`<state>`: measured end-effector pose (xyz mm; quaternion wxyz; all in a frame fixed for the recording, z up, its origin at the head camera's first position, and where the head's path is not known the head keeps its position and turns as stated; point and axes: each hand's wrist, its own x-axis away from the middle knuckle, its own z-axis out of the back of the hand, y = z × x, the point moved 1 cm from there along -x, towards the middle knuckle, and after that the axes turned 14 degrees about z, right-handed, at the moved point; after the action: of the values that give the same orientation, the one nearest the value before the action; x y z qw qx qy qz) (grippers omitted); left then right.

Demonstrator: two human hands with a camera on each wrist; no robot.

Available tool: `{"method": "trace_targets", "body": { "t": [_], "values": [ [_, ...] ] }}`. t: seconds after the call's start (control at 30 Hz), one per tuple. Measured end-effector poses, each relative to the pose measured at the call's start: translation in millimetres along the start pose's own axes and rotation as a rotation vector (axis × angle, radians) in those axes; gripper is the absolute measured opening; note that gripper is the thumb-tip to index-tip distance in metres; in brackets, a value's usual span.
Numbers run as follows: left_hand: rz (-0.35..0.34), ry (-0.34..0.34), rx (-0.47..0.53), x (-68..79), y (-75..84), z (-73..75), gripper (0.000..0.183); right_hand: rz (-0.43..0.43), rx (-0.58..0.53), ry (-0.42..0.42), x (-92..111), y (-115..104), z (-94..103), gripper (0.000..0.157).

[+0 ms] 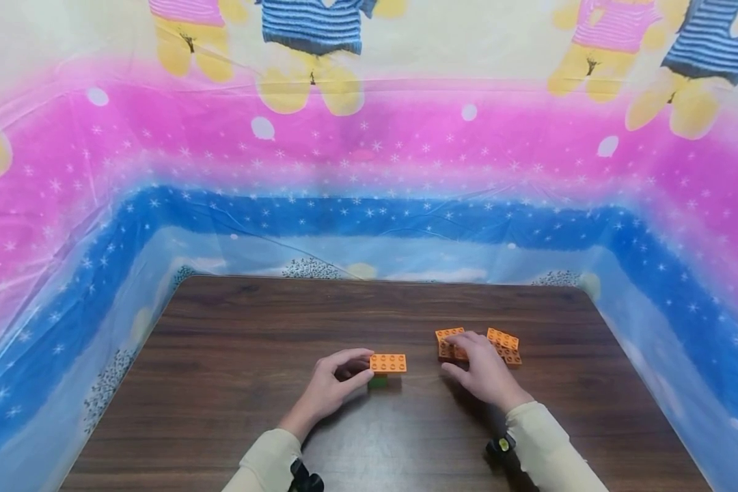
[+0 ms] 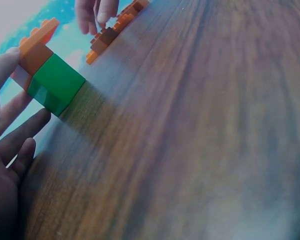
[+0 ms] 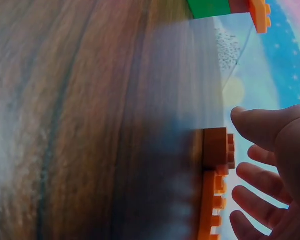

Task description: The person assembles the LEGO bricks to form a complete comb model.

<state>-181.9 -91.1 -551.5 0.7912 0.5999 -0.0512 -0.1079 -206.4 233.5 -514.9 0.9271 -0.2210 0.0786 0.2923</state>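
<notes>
A small stack of toy bricks stands on the table left of centre. Its top is an orange brick with studs, overhanging to one side; below come a darker orange block and a green block at the base. My left hand pinches the upper stack at its left end, between thumb and forefinger. Over a group of loose bricks on the right hovers my right hand, fingers spread and slightly bent, holding nothing visible. Among them are an orange brick and a brown brick; the hand partly hides the group.
The brown wood-grain table reaches back to a printed cloth that hangs behind and along both sides. Dark wrist cameras are strapped over both pale sleeves.
</notes>
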Motion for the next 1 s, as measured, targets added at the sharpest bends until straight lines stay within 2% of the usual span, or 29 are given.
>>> {"method": "trace_targets", "body": {
  "t": [0.4,0.77,1.0],
  "values": [
    [0.016,0.006,-0.003,-1.6,-3.3,-0.1,0.034,0.004,0.024,-0.010,0,9,-7.2,0.055],
    [0.083,0.018,-0.002,1.5,8.6,-2.0,0.032,0.039,0.042,-0.002,-3,4,-10.1,0.050],
    [0.050,0.013,0.005,-0.4,0.7,-1.5,0.033,0.055,0.076,-0.012,-4,3,-13.1,0.043]
  ]
}}
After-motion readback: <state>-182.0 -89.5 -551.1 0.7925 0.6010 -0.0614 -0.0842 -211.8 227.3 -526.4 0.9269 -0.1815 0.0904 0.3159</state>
